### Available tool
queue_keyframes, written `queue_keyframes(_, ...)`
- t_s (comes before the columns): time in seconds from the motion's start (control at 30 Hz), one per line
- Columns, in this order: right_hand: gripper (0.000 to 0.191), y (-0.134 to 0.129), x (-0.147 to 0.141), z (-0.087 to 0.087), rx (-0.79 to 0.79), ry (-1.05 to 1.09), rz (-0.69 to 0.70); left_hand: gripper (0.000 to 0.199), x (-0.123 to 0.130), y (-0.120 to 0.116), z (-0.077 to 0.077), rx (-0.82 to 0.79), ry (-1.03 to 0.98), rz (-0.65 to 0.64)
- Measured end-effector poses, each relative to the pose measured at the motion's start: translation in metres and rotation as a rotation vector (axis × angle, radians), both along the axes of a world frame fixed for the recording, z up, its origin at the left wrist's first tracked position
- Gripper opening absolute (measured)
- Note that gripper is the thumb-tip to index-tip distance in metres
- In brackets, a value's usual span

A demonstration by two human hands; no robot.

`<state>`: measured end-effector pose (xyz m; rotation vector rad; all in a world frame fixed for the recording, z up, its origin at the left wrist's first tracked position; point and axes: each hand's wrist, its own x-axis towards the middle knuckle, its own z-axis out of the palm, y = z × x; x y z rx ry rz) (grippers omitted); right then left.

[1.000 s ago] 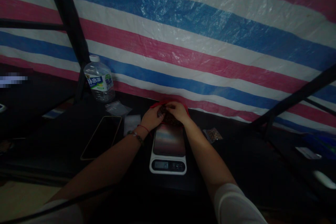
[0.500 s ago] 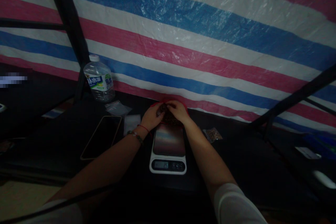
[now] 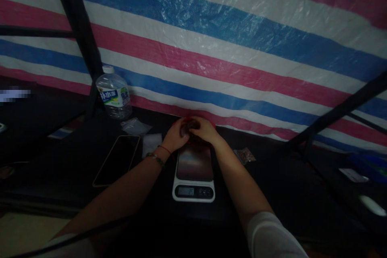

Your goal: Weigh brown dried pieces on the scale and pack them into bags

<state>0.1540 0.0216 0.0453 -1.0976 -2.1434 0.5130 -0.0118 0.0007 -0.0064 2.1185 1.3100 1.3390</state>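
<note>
Both hands, left hand (image 3: pixel 176 139) and right hand (image 3: pixel 204 129), on red bag (image 3: pixel 193 121) behind scale (image 3: pixel 194 171)

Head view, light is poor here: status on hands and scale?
Left hand and right hand together on a red container, grip unclear. Scale platform bare, just below. Phone left, apart.

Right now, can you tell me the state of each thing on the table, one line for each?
Left hand: closed on the red bag.
Right hand: closed on the same bag.
Red bag: mostly hidden by both hands, behind the scale.
Scale: switched on, platform bare.
Bottle: upright, capped.
Phone: flat, screen dark.
Small pouch: lying flat, filled.
</note>
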Motion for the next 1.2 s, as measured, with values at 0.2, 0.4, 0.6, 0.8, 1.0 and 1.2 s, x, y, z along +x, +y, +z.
queue_keyframes(0.2, 0.046, -0.023, 0.008, 0.023, 0.048, -0.060, -0.033, 0.069, -0.008, -0.002, -0.004, 0.003, -0.054, 0.073)
queue_keyframes(0.4, 0.050, -0.063, 0.020, 0.011, -0.124, -0.062, 0.033, 0.051, -0.008, -0.002, 0.002, 0.030, -0.013, 0.181)
queue_keyframes(0.6, 0.040, -0.095, 0.023, 0.005, -0.085, -0.192, 0.133, 0.039, -0.005, -0.003, 0.003, -0.027, -0.023, 0.155)
queue_keyframes(0.8, 0.028, -0.060, 0.024, 0.017, 0.038, 0.016, 0.084, 0.043, -0.003, 0.000, -0.001, 0.031, 0.061, 0.070)
queue_keyframes(1.0, 0.025, -0.018, -0.011, 0.017, 0.031, -0.160, 0.156, 0.036, 0.001, 0.001, 0.004, 0.078, 0.266, 0.127)
queue_keyframes(1.2, 0.019, -0.004, -0.026, 0.010, -0.052, -0.358, 0.137, 0.044, 0.000, 0.002, 0.003, 0.097, 0.300, 0.078)
